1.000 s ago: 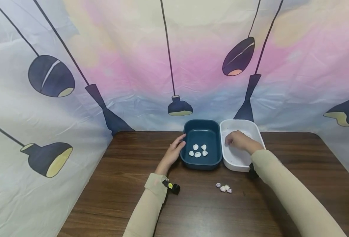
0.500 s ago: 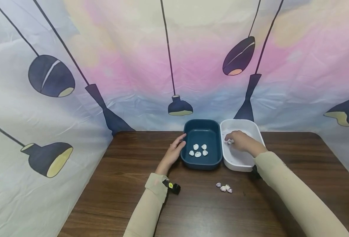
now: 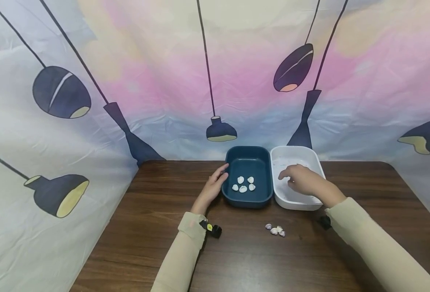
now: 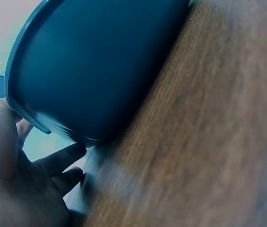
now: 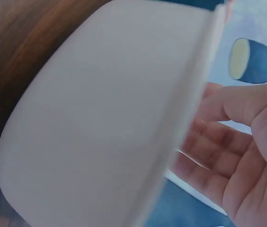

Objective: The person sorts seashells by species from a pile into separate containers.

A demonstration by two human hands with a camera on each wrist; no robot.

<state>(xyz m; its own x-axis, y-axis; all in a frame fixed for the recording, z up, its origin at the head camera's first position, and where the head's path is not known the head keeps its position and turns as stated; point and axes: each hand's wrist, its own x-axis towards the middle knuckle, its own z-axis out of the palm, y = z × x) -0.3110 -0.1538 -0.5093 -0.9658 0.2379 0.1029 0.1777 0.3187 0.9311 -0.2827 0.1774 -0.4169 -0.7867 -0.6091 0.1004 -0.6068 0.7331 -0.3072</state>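
My left hand [image 3: 213,188] rests with its fingers against the left side of a dark teal tray [image 3: 249,154]. In the left wrist view, fingers [image 4: 60,161] touch the tray's outer wall near its corner. Several small white seashells [image 3: 243,189] lie inside the teal tray. Over a white tray [image 3: 302,152], my right hand [image 3: 304,180] hovers with index finger and thumb apart. No shell shows between them. The right wrist view has the fingers [image 5: 218,142] loosely bent behind the white tray's rim, which hides the fingertips.
Nearer the front of the brown wooden table [image 3: 237,259], several purplish-white seashells [image 3: 274,230] form a small group. Both trays stand side by side at the table's back edge, before a cloth backdrop [image 3: 156,81] printed with lamps.
Half a second ago a pale shell showed at my right fingertips; now it is out of sight. The right hand has shifted slightly right and its fingers have spread. The left hand stays put.
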